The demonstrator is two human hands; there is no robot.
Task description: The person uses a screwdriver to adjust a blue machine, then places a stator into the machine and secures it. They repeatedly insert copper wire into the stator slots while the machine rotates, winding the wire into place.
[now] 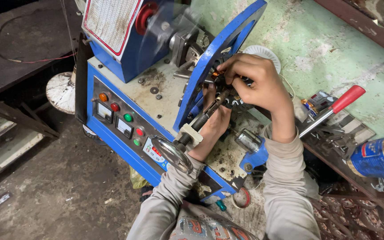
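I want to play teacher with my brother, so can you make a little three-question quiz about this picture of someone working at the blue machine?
1. True or false: the right hand is pinching a small part at the blue ring-shaped frame.
2. Which colour is the grip of the lever on the right? A) green B) red C) yellow
3. Fill in: the left hand reaches in under the threaded ____.

Key
1. True: its fingertips meet on a small part beside the frame.
2. B, red.
3. Rod: it runs from a chrome handle near the control panel towards the hands.
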